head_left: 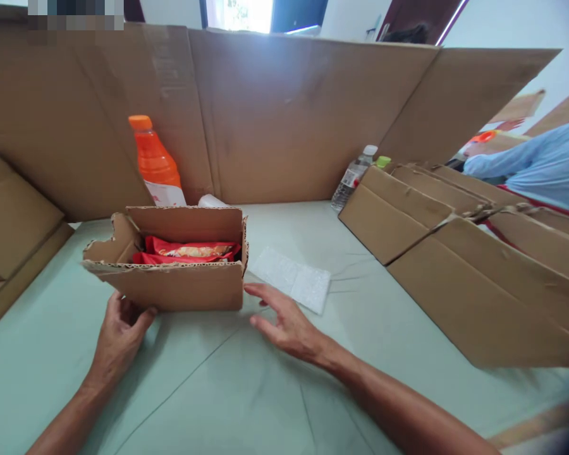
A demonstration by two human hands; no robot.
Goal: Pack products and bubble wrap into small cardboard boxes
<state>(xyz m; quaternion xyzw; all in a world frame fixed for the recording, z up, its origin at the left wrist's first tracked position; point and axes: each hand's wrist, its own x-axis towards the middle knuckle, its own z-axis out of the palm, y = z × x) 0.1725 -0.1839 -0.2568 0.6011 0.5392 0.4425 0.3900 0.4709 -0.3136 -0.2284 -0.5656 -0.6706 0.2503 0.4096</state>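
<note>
A small open-topped cardboard box (184, 291) stands in front of me, with red snack packets (194, 251) lying inside it. Its upper edges are rough and cut, lower at the left end. My left hand (121, 335) grips its lower left corner, fingers curled at the end and partly hidden, thumb near the front bottom edge. At the right front corner my right hand (287, 322) is open, thumb and fingers apart, the index fingertip close to the box; whether it touches I cannot tell. Behind that hand, a folded sheet of bubble wrap (294, 278) lies flat on the table.
An orange bottle (156, 161) and a white roll-like thing (212, 201) stand behind the box. Tall cardboard panels (313, 114) close off the back. Divided cardboard boxes (478, 284) fill the right, beside a clear bottle (353, 180). Another person's blue sleeve (531, 151) shows beyond.
</note>
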